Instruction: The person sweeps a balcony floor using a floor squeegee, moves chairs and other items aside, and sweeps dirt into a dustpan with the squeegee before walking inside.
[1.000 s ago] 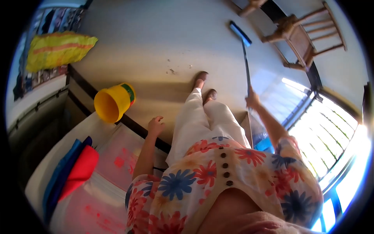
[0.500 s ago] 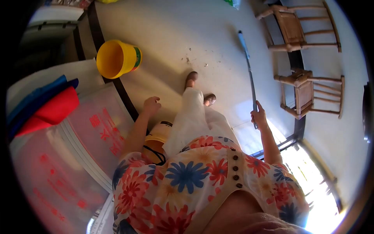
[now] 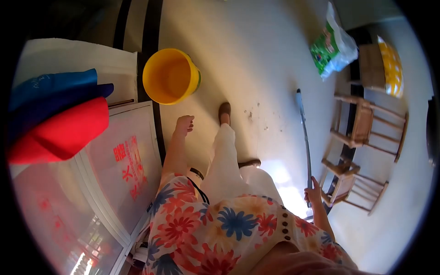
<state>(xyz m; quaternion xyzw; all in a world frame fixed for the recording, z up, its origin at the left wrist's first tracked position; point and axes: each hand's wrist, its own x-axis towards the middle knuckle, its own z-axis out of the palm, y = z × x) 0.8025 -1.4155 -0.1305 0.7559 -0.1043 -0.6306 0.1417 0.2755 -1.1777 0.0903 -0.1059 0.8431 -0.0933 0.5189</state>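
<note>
My right hand [image 3: 313, 193] grips the near end of a long thin grey pole [image 3: 306, 142], which reaches away over the floor. A pale bluish section shows at its far end; I cannot make out what kind of tool it is. My left hand [image 3: 185, 124] hangs by my left side with fingers loosely bent and nothing in them. Just beyond it stands a yellow bucket [image 3: 195, 78], its mouth facing me. Small dark bits of debris [image 3: 250, 114] lie scattered on the floor between my feet and the pole.
On the left is a cabinet with red lettering [image 3: 129, 167], with blue and red cloths [image 3: 68, 130] on top. Two wooden chairs [image 3: 362, 123] line the right wall. Beyond them are a green-and-white bag [image 3: 327, 48] and a cardboard box [image 3: 371, 66]. Another bucket is partly hidden beside my left leg.
My view has shifted and my feet are farther apart in a stride. The pole has stayed in my right hand. The bag and box by the right wall have come into fuller view.
</note>
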